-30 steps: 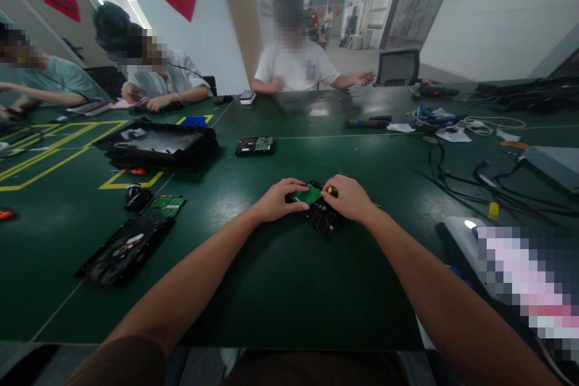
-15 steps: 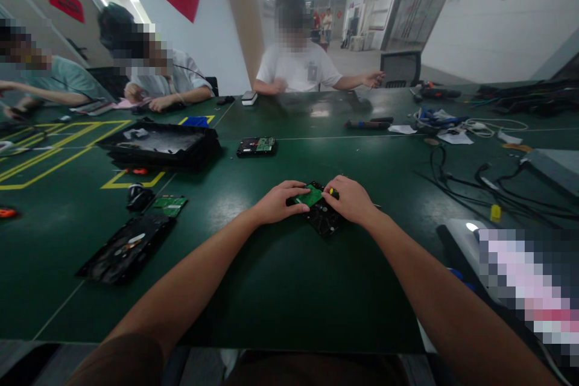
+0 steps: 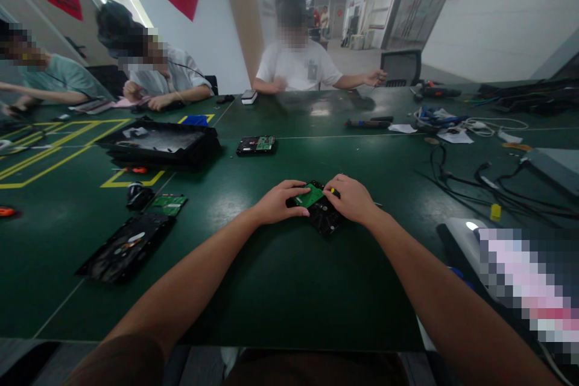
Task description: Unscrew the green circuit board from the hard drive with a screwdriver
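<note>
A black hard drive [image 3: 326, 219] lies at an angle on the green table, with a green circuit board [image 3: 309, 195] on its upper left part. My left hand [image 3: 279, 200] grips the drive's left side, thumb near and fingers over the board. At the board's right end, my right hand [image 3: 351, 199] is closed on a small screwdriver, of which a yellow handle part [image 3: 333, 192] shows between the fingers. A thin metal piece [image 3: 378, 204] pokes out right of this hand; whether it belongs to the screwdriver, I cannot tell.
Left lie an opened black drive casing [image 3: 129, 247] and a loose circuit board [image 3: 169, 204]. Farther back are a black tray [image 3: 181, 154] and another hard drive [image 3: 256, 145]. Black cables [image 3: 456, 193] and a pixelated screen [image 3: 534, 289] are on the right. Several people sit across the table.
My right fingers have shifted slightly around the screwdriver, and less of its yellow part shows. The left hand and the hard drive stay almost in place.
</note>
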### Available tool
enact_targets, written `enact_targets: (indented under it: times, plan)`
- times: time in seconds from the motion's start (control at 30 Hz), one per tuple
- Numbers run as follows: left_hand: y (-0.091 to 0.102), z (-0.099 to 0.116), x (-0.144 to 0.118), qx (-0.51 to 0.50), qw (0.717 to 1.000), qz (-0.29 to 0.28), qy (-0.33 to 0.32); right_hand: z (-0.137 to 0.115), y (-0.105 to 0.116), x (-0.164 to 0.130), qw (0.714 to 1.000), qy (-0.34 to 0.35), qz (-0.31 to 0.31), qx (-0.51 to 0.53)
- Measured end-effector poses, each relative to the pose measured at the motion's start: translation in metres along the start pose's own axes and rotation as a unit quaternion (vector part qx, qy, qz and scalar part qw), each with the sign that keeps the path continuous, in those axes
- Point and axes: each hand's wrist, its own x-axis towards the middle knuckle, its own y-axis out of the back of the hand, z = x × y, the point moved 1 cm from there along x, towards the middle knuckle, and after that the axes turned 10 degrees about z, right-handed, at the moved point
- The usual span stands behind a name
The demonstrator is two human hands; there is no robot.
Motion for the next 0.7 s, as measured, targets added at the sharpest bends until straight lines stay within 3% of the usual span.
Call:
enact_targets:
  times: [0.17,0.37,0.53,0.7]
  plan:
    - [0.0,0.001,0.0,-0.006,1.0,0.004,0.005,0.002,0.003,0.001,0.999,-0.01,0.041,-0.028]
    - [0.001,0.002,0.0,-0.021,1.0,0.008,0.004,0.003,0.003,0.0,0.999,-0.016,0.047,-0.003]
    - [0.006,0.002,0.001,-0.045,0.999,0.009,0.001,0.007,0.003,0.0,0.991,-0.053,0.116,0.038]
    - [0.01,0.006,0.002,-0.022,0.999,0.0,-0.037,0.013,0.009,0.002,0.983,-0.036,0.173,0.051]
